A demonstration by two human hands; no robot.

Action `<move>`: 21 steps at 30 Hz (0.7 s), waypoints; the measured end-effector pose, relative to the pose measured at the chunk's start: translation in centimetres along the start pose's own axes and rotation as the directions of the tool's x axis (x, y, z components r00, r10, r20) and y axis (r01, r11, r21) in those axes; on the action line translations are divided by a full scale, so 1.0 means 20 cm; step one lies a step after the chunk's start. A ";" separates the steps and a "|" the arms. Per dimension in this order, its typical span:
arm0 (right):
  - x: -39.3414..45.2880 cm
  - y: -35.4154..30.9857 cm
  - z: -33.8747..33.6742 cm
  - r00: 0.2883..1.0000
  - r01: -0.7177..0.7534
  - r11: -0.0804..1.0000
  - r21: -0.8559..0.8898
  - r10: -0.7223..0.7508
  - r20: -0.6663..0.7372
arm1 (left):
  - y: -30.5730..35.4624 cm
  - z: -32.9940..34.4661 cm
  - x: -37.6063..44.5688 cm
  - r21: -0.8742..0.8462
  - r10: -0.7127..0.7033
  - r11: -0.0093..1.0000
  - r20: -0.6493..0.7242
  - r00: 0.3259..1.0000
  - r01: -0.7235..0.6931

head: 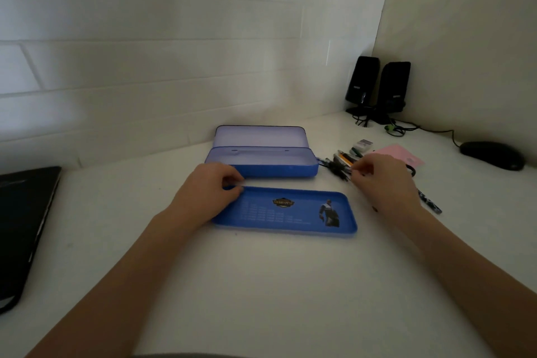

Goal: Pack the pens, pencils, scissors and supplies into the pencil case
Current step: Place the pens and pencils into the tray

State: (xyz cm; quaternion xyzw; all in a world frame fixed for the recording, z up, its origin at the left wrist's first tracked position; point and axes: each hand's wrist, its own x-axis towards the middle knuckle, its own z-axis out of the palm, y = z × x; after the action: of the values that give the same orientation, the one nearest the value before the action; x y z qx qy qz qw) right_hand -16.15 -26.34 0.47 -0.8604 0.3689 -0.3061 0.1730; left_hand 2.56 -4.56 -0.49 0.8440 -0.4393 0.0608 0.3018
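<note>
A blue tin pencil case (pixel 263 161) stands open on the white desk, its lid raised at the back and its inside bare. In front of it lies a flat blue inner tray (pixel 286 212) with a printed figure. My left hand (pixel 209 187) pinches the tray's far left corner between thumb and fingers. To the right of the case lies a heap of pens and pencils (pixel 343 163). My right hand (pixel 380 177) reaches into this heap with its fingers curled; what it grips is blurred. A patterned pen (pixel 430 202) sticks out from under that hand.
An eraser (pixel 363 144) and a pink paper (pixel 398 154) lie behind the heap. Two black speakers (pixel 377 87) with cables stand in the back right corner, with a black mouse (pixel 494 155) to their right. A dark laptop (pixel 23 224) lies at the left edge.
</note>
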 end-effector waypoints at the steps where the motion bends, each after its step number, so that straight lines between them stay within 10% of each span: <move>1: 0.01 0.00 -0.02 0.999 -0.011 0.996 0.084 0.014 -0.031 | 0.00 0.00 0.00 -0.017 -0.006 1.000 0.009 1.000 0.006; 6: 0.01 -0.08 -0.15 0.999 0.006 0.899 0.439 -0.028 0.045 | 0.05 0.03 -0.01 -0.168 -0.006 0.986 0.049 0.999 0.014; 13: -0.08 -0.13 0.00 0.835 0.262 0.938 0.227 -0.338 0.435 | 0.08 0.08 0.01 -0.304 0.002 0.952 0.089 0.996 0.025; 21: -0.11 -0.17 0.06 0.833 0.435 0.889 0.145 -0.458 0.309 | 0.10 0.05 -0.01 -0.420 0.080 0.907 0.155 0.985 -0.007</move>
State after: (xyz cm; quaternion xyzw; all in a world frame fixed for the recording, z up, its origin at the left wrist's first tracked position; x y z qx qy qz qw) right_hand -14.80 -22.40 0.45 -0.9554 0.1122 -0.1999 0.1862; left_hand 0.82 -5.86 -0.48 0.7518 -0.4847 -0.0994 0.4358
